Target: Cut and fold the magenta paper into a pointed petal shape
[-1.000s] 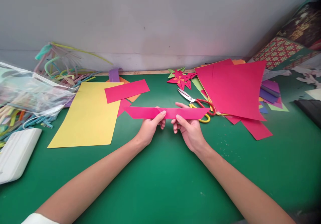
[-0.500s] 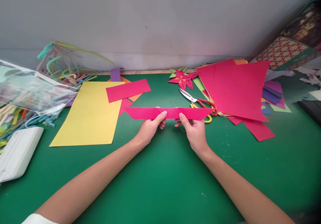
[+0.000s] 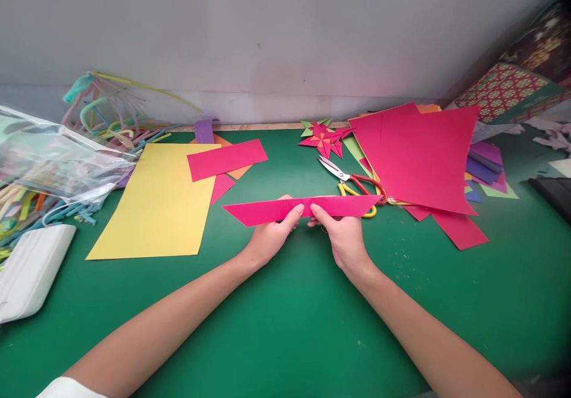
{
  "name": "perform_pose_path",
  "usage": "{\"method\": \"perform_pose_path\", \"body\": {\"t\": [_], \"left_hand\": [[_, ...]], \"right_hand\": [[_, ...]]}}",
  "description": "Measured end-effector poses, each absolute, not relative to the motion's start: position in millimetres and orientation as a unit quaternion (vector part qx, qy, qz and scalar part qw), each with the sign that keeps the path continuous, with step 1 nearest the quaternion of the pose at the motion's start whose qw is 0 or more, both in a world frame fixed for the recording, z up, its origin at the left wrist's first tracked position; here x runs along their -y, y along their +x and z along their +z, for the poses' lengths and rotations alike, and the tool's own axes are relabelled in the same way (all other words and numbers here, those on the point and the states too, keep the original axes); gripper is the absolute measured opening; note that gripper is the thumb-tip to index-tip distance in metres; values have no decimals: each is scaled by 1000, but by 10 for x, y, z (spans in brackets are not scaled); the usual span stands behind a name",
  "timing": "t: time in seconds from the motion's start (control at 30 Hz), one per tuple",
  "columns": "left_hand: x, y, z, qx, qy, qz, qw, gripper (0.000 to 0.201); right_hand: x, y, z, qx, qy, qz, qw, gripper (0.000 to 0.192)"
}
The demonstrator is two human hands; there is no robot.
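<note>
I see my left hand (image 3: pixel 270 240) and right hand (image 3: pixel 343 237) both pinched shut on the folded pink paper strip (image 3: pixel 301 209), thumbs near its middle, above the green worktop (image 3: pixel 285 326)

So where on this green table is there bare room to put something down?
The widest bare stretch of the green mat lies around the forearms, below the left hand and right hand holding the pink strip. A smaller gap sits between the yellow sheet and the scissors. Both side edges are crowded.
</note>
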State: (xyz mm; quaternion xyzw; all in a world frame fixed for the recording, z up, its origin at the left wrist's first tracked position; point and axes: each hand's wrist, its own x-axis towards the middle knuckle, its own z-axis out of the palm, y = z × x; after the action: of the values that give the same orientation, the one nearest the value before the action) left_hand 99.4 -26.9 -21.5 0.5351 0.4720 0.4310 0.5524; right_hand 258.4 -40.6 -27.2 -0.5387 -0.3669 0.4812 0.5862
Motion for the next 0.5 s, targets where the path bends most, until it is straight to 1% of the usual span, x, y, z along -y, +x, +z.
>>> {"method": "perform_pose_path", "body": {"t": [0.13,0.27,0.4,0.5], "left_hand": [[275,1001,-218,-487,522,428,554,29],[226,1006,-234,-467,489,447,586,36],[198,1004,-240,-461,480,456,591,42],[208,1000,-216,-464,497,452,578,35]], "right_hand": [[416,2593,-244,457,-550,404,571,12],[425,2583,-243,465,-554,385,573,17],[441,2615,-290,540,-544,319,557,21],[471,2655,-280,602,-515,286,538,23]]}}
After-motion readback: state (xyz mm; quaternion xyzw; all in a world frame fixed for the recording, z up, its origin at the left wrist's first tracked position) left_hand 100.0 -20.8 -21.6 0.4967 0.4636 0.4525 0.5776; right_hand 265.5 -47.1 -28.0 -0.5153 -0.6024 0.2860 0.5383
